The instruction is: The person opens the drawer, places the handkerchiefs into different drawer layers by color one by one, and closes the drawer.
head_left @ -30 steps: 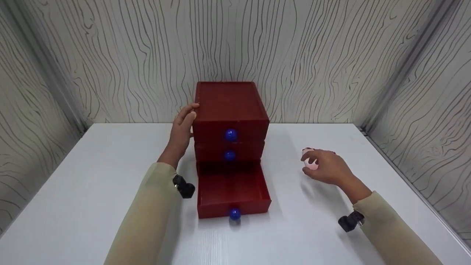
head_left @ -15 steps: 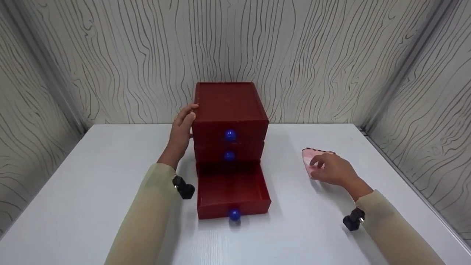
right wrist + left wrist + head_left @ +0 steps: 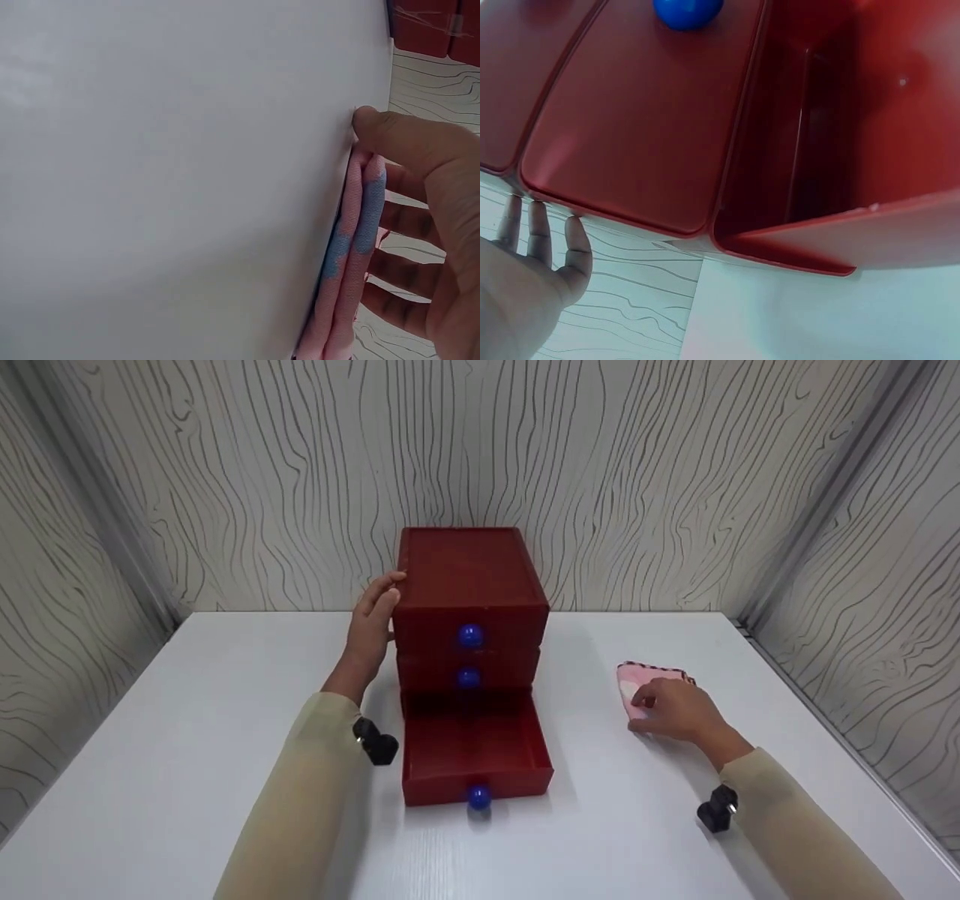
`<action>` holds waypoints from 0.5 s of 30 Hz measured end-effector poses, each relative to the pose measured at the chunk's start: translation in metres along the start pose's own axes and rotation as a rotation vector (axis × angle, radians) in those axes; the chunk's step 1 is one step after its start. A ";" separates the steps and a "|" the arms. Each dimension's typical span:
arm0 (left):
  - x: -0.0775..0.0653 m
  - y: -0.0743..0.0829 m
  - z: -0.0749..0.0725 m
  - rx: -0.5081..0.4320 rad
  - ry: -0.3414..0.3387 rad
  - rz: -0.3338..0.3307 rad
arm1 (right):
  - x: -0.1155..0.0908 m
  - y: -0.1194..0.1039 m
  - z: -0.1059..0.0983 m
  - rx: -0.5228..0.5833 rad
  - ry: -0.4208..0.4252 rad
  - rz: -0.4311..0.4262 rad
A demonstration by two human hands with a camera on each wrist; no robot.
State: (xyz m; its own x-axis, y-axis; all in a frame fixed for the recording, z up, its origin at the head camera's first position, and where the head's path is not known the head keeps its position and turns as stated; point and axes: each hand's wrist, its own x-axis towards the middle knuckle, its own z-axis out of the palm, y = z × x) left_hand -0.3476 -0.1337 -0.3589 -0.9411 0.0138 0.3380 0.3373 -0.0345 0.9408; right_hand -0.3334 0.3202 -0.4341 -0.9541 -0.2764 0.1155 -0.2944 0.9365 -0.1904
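A red cabinet [image 3: 471,566] with three stacked drawers and blue knobs stands mid-table. Its bottom drawer [image 3: 480,784] is pulled out, the upper two pushed in. My left hand [image 3: 367,634] rests against the cabinet's left side, fingertips at the top edge; in the left wrist view its extended fingers [image 3: 538,232] touch the red wall. To the right lies a folded pink cloth [image 3: 634,679] with a dark striped border. My right hand [image 3: 679,709] is over its near part, hiding much of it. In the right wrist view the thumb is at a corner of the folded cloth [image 3: 352,255], other fingers loosely bent over it.
The white table [image 3: 187,750] is bounded at the back by a wood-grain patterned panel [image 3: 300,472], with similar panels left and right. Black camera mounts [image 3: 375,741] sit at both wrists. The pulled-out drawer reaches forward between the two arms.
My right hand has come down onto the near part of the cloth from above it, thumb now at its near corner. The left hand and the drawers have stayed put.
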 end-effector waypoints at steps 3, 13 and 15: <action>0.000 0.000 0.000 0.000 -0.002 0.004 | 0.001 0.000 0.001 -0.013 0.022 -0.024; -0.001 0.001 -0.001 -0.013 -0.018 0.012 | -0.002 0.002 -0.008 0.081 0.029 0.081; -0.001 0.003 -0.001 -0.011 -0.020 0.000 | -0.003 0.003 -0.011 0.092 0.042 0.088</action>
State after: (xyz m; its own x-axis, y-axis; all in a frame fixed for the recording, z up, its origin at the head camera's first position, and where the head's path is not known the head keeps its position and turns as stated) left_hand -0.3455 -0.1351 -0.3567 -0.9403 0.0341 0.3385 0.3370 -0.0452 0.9404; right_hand -0.3307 0.3257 -0.4243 -0.9737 -0.1833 0.1350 -0.2157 0.9325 -0.2897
